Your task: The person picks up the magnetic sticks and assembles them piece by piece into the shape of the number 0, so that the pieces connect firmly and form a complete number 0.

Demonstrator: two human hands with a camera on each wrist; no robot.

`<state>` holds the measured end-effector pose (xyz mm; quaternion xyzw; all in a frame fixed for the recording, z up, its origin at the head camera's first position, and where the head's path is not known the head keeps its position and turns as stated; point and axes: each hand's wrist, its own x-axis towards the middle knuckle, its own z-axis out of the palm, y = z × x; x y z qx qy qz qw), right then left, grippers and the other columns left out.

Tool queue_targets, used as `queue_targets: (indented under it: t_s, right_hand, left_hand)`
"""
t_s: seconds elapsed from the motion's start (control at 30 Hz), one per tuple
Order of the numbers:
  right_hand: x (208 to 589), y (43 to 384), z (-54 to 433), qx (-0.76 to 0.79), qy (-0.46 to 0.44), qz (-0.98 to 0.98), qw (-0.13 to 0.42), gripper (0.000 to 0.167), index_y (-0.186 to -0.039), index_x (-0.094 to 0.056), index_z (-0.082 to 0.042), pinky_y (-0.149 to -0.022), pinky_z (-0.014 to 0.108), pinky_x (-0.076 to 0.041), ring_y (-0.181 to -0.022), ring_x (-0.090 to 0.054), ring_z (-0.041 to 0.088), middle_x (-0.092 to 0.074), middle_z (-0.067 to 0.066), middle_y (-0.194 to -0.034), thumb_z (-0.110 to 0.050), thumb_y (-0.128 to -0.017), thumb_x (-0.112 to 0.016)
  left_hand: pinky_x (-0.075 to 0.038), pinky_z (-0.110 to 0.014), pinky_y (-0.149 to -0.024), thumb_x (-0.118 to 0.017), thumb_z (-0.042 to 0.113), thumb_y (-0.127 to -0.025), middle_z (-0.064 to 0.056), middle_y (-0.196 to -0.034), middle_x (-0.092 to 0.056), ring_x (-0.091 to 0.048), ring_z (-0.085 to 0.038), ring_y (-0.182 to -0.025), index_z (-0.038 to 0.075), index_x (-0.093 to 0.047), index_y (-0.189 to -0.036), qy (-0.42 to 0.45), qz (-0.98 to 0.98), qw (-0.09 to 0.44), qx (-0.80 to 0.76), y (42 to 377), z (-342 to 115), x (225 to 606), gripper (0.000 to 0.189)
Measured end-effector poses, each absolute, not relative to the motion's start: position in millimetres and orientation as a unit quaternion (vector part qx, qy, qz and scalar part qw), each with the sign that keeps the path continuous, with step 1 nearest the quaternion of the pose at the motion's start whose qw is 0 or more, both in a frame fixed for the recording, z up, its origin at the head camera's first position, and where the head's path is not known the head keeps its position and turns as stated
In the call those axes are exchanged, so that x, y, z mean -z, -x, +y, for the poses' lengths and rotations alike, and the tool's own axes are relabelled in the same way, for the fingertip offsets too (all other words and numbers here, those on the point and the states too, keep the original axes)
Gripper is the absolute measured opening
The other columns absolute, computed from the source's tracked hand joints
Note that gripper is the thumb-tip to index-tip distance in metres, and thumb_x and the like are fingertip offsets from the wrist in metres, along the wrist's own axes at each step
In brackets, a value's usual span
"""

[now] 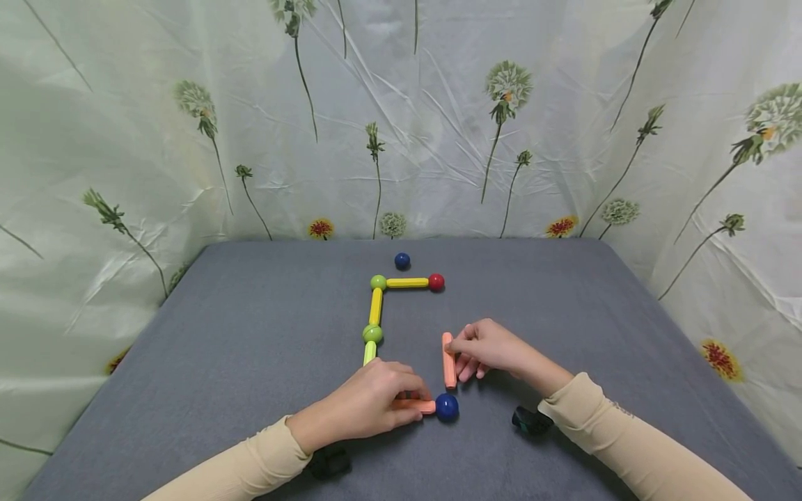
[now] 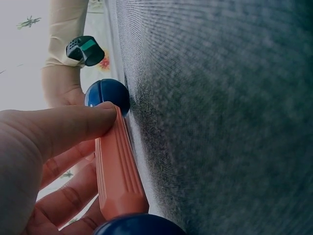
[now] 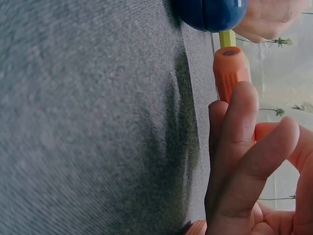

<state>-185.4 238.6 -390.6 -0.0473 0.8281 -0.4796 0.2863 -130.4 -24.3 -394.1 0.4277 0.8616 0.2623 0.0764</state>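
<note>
On the grey table [image 1: 250, 334] my left hand [image 1: 410, 407] pinches a near orange rod [image 1: 421, 405] lying crosswise, its right end on a blue ball [image 1: 447, 407]. In the left wrist view the thumb [image 2: 58, 129] lies on this rod [image 2: 117, 171], with the blue ball [image 2: 107, 95] at one end and another dark blue ball [image 2: 137, 225] at the other. My right hand [image 1: 460, 351] pinches a second orange rod [image 1: 447, 360] pointing away from me. Its near end [image 3: 230, 73] stops a small gap short of the blue ball [image 3: 210, 12].
A chain of yellow rods [image 1: 407, 282] and green balls [image 1: 372, 334], ending in a red ball [image 1: 436, 282], runs from the left hand toward the back. A loose blue ball [image 1: 402, 261] lies behind it. A flowered curtain [image 1: 438, 118] surrounds the table.
</note>
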Motion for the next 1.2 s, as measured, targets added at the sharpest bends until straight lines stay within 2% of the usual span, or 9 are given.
queue_targets:
  t_s: [0.2, 0.43, 1.2]
  right_hand:
    - [391.9, 182.9, 238.6, 0.489, 0.042, 0.821, 0.29, 0.023, -0.099, -0.067, -0.004, -0.053, 0.018, -0.049, -0.062, -0.072, 0.006, -0.076, 0.005, -0.074, -0.026, -0.103, -0.068]
    - [394.7, 181.1, 238.6, 0.489, 0.04, 0.819, 0.296, 0.027, -0.094, -0.074, -0.004, -0.054, 0.018, -0.051, -0.06, -0.069, 0.005, -0.075, 0.002, -0.071, -0.028, -0.104, -0.067]
    - [396.6, 180.3, 237.9, 0.502, 0.037, 0.806, 0.311, 0.027, -0.1, -0.075, -0.002, -0.058, 0.019, -0.057, -0.062, -0.069, 0.005, -0.075, 0.003, -0.073, -0.027, -0.106, -0.067]
  left_hand:
    - [-0.041, -0.013, -0.065, -0.087, 0.022, -0.093, 0.011, -0.09, -0.071, -0.049, 0.003, -0.073, 0.02, -0.081, -0.108, -0.434, 0.858, 0.069, -0.265, 130.9, -24.5, 396.3, 0.016]
    - [-0.041, -0.013, -0.065, -0.087, 0.021, -0.093, 0.011, -0.089, -0.07, -0.049, 0.003, -0.072, 0.02, -0.081, -0.107, -0.44, 0.855, 0.062, -0.265, 130.8, -24.5, 396.2, 0.015]
    - [-0.04, -0.012, -0.066, -0.087, 0.021, -0.093, 0.01, -0.092, -0.072, -0.05, 0.003, -0.074, 0.02, -0.081, -0.108, -0.44, 0.857, 0.058, -0.262, 130.7, -24.1, 395.4, 0.015]
